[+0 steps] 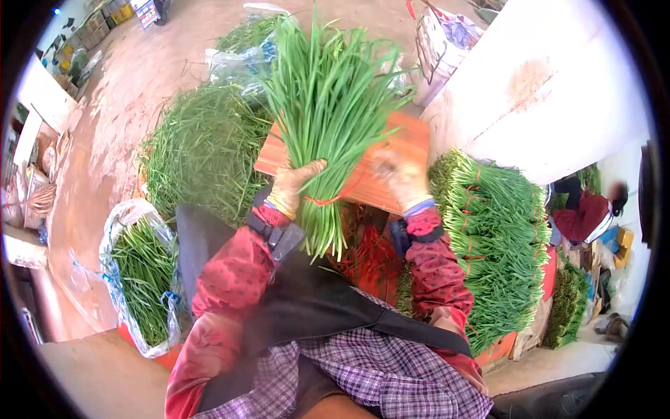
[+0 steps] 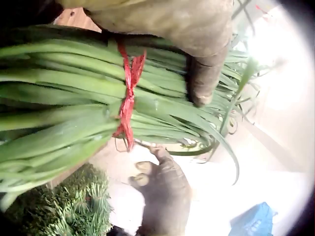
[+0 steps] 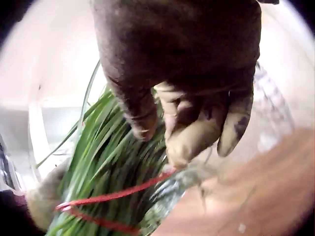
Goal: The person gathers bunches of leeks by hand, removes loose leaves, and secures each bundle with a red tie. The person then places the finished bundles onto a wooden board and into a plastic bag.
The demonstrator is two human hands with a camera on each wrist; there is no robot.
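A bundle of garlic chives [image 1: 326, 119] stands upright in front of me, leaves up and cut stalks down. My gloved left hand [image 1: 293, 185] grips it from the side, the thumb lying across the leaves. A red tie [image 2: 128, 98] circles the bundle just below that hand. One strand of the red tie [image 3: 118, 194] stretches to my gloved right hand [image 3: 192, 98], whose curled fingers pinch its end. In the head view the right hand [image 1: 401, 174] is blurred, to the right of the bundle over a wooden board [image 1: 412, 136].
Tied chive bundles [image 1: 499, 244] are stacked at the right. Loose chives [image 1: 202, 146] lie heaped at the left, above a plastic bag of chives [image 1: 143, 279]. Red ties [image 1: 373, 258] lie below the board. A white pillar [image 1: 551, 84] rises at the right, and another person [image 1: 586, 213] sits beyond.
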